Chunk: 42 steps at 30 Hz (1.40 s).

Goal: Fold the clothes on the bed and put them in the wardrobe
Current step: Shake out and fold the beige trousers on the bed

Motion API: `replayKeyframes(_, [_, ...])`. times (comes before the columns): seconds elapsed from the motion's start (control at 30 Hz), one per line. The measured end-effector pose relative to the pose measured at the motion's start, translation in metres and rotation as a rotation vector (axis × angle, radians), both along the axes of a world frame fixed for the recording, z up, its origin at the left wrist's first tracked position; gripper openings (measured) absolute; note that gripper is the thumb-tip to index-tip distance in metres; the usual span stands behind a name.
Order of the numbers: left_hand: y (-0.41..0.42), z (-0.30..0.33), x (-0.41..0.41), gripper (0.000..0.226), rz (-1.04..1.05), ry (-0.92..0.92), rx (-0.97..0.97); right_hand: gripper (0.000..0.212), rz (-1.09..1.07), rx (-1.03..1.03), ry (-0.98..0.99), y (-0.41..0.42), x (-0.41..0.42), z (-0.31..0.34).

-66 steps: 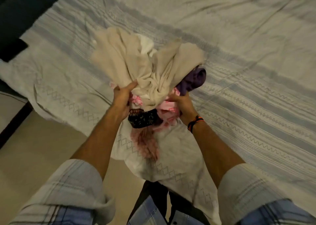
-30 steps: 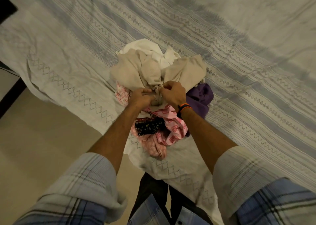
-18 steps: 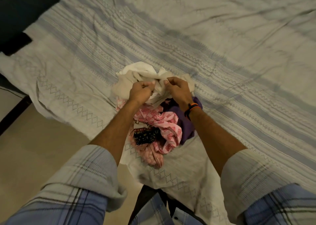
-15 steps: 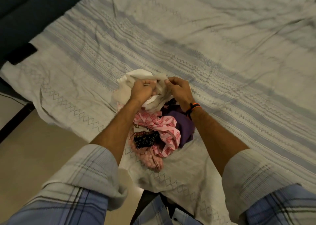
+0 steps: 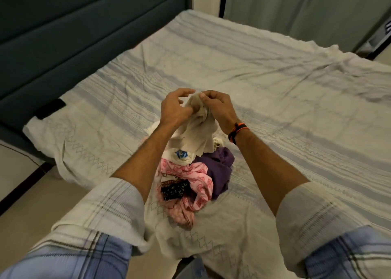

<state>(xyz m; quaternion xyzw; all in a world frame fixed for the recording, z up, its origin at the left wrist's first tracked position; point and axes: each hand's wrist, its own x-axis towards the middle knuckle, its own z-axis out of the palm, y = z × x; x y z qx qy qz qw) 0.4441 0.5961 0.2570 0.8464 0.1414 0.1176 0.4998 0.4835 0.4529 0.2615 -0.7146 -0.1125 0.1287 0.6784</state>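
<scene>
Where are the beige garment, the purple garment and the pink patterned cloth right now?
beige garment (image 5: 200, 128): head view, hanging middle.
purple garment (image 5: 220, 170): head view, bunched centre.
pink patterned cloth (image 5: 196, 178): head view, upper fold.

This is a bedroom in a home: most of the view is taken up by a wide bed (image 5: 275, 92) covered with a rumpled pale sheet (image 5: 254, 67) woven with grey-blue stripes and zigzag lines, and a dark padded headboard (image 5: 74, 24) with horizontal channels stands along its left end. A loose heap of household clothes (image 5: 190, 172) in cream, pink and purple lies on the sheet at the near edge, and long pale curtains (image 5: 296, 9) hang beyond the far side. The light tiled floor (image 5: 25, 211) beside the bed suits a domestic room.
</scene>
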Motion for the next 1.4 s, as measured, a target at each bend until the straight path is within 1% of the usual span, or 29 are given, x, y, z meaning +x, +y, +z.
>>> replayKeyframes(0.07, [-0.014,0.015,-0.002,0.033,-0.066,-0.003,0.049,0.020,0.012,0.019,-0.047,-0.017,-0.004,0.015])
replayKeyframes(0.17, [-0.042,0.035,-0.010,0.018,-0.122,-0.023,0.047,0.023,0.031,0.008,-0.133,-0.050,-0.011,0.035])
replayKeyframes(0.3, [-0.086,0.060,-0.024,0.022,-0.136,-0.054,0.072,0.020,0.035,-0.050,-0.244,-0.101,-0.024,0.058])
replayKeyframes(0.37, [-0.110,0.071,-0.029,0.018,-0.150,-0.089,0.090,0.018,0.024,-0.088,-0.289,-0.125,-0.031,0.069])
replayKeyframes(0.5, [-0.166,0.095,-0.043,0.019,-0.177,-0.164,0.151,0.017,-0.055,-0.144,-0.365,-0.181,-0.046,0.089])
replayKeyframes(0.63, [-0.212,0.117,-0.050,0.018,-0.221,-0.238,0.146,0.020,-0.149,-0.130,-0.391,-0.227,-0.060,0.107])
replayKeyframes(0.7, [-0.230,0.126,-0.051,0.013,-0.256,-0.249,0.125,0.021,-0.150,-0.218,-0.377,-0.249,-0.063,0.109])
replayKeyframes(0.77, [-0.246,0.135,-0.049,0.008,-0.279,-0.267,0.122,0.028,-0.134,-0.311,-0.363,-0.270,-0.061,0.110])
replayKeyframes(0.83, [-0.261,0.144,-0.043,0.007,-0.312,-0.293,0.149,0.034,-0.139,-0.317,-0.338,-0.290,-0.056,0.113])
replayKeyframes(0.97, [-0.281,0.153,-0.025,0.010,-0.370,-0.333,0.167,0.009,-0.246,-0.309,-0.382,-0.319,-0.049,0.128])
replayKeyframes(1.03, [-0.288,0.154,-0.015,0.015,-0.399,-0.289,0.169,0.006,-0.327,-0.297,-0.404,-0.328,-0.043,0.135])
replayKeyframes(1.07, [-0.292,0.155,-0.009,0.016,-0.428,-0.253,0.193,0.007,-0.363,-0.293,-0.401,-0.332,-0.039,0.140])
replayKeyframes(1.17, [-0.297,0.152,0.007,0.018,-0.539,-0.119,0.373,0.011,-0.414,-0.309,-0.392,-0.338,-0.028,0.150])
replayKeyframes(1.23, [-0.298,0.150,0.015,0.019,-0.568,-0.096,0.432,0.009,-0.442,-0.306,-0.406,-0.343,-0.023,0.154])
replayKeyframes(1.27, [-0.297,0.148,0.020,0.016,-0.555,-0.122,0.398,0.008,-0.454,-0.311,-0.411,-0.344,-0.021,0.154])
replayKeyframes(1.3, [-0.296,0.149,0.026,0.018,-0.530,-0.159,0.334,0.008,-0.462,-0.330,-0.415,-0.346,-0.020,0.154])
replayKeyframes(1.33, [-0.296,0.149,0.031,0.024,-0.494,-0.200,0.276,0.010,-0.459,-0.368,-0.411,-0.349,-0.020,0.154])
replayKeyframes(1.37, [-0.297,0.151,0.035,0.026,-0.464,-0.234,0.226,0.014,-0.442,-0.426,-0.404,-0.352,-0.020,0.153])
replayKeyframes(1.4, [-0.299,0.154,0.042,0.024,-0.455,-0.260,0.189,0.021,-0.420,-0.503,-0.399,-0.355,-0.019,0.152])
